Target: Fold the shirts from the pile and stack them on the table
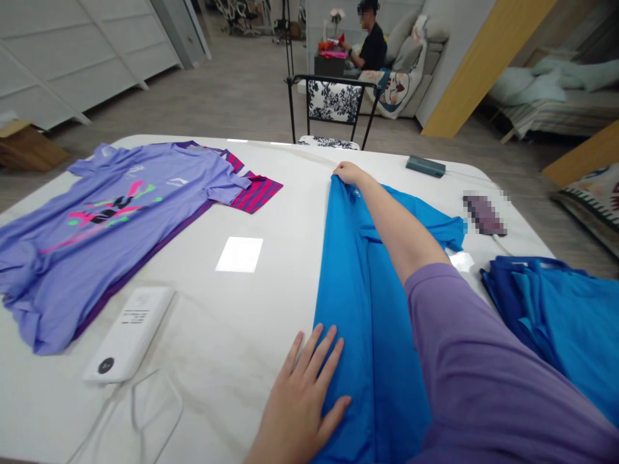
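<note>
A bright blue T-shirt (345,277) lies lengthwise on the white table (275,309), its left side folded over in a long straight strip. My right hand (350,173) pinches the shirt at its far upper corner, with the arm stretched across the fabric. Flat on the near left edge of the shirt rests my left hand (304,393), fingers spread, partly on the tabletop. One short sleeve (435,222) of the shirt reaches out to the right, beyond my forearm. My right arm hides part of the shirt's middle.
Lavender printed T-shirts (120,206) lie spread at left, over a striped red-purple one (258,192). A white power bank (130,335) with a cable sits near left. Folded blue clothes (561,316), a phone (483,214) and a dark device (425,166) are at right. Beyond stand a chair (333,103) and a seated person (372,42).
</note>
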Tool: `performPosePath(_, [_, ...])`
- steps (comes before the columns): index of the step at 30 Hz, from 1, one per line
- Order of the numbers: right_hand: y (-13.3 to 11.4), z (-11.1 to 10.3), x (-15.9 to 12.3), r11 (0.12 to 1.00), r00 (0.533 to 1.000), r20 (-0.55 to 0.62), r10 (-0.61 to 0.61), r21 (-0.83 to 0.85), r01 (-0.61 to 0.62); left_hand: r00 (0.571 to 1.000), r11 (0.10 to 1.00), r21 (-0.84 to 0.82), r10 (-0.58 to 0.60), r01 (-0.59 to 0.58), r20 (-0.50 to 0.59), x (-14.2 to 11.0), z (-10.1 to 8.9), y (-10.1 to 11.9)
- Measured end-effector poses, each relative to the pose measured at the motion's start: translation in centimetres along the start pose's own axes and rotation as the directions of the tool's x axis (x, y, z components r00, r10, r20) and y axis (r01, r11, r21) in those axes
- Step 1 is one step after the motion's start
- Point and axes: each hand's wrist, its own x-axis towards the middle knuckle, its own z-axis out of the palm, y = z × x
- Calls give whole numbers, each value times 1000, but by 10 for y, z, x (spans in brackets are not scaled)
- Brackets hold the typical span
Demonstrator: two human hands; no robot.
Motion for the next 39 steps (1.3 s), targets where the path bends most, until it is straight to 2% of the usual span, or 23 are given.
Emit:
performPosePath(3, [11,7,-5,999,999,-52,11,-36,-13,1000,1000,6,-22,22,-15,0,2,2])
performPosePath(7, [6,15,-23,995,993,-111,-49,-87,40,1000,999,-49,-25,25,-8,-2,4,1])
performPosePath(9, [4,11,-38,999,980,-195,-29,-48,20,1000,997,-76,-24,24,11,-3,3,1])
performPosePath(11, [12,0,-57,998,976,-217,17,-53,-29,999,994,-108,-24,28,32,-4,2,1])
performPosePath(13, [32,-18,-83,982,982,-163,91,-149,-116,999,990,-136,-25,30,39,-5,1,1])
performPosePath(16, [75,-45,-125,922,968,-96,231,-295,-250,999,989,-143,-25,29,28,-6,1,2])
performPosePath(19, [109,-62,-159,929,964,-25,266,-260,-264,1000,992,-127,-22,23,15,-7,3,4])
performPosePath(21, [119,-65,-171,948,970,0,241,-213,-236,1000,994,-113,-10,11,5,-8,4,5])
performPosePath(27, [112,-68,-190,961,976,-29,218,-169,-219,998,996,-83,21,-26,-59,-10,6,7])
performPosePath(31, [106,-83,-207,966,976,-25,216,-137,-217,997,997,-77,25,-30,-67,-11,6,8])
performPosePath(35, [112,-98,-229,968,975,-57,216,-115,-221,997,996,-79,30,-36,-68,-13,6,8])
performPosePath(39, [117,-94,-249,962,970,-101,220,-142,-233,996,995,-88,42,-49,-77,-14,6,8])
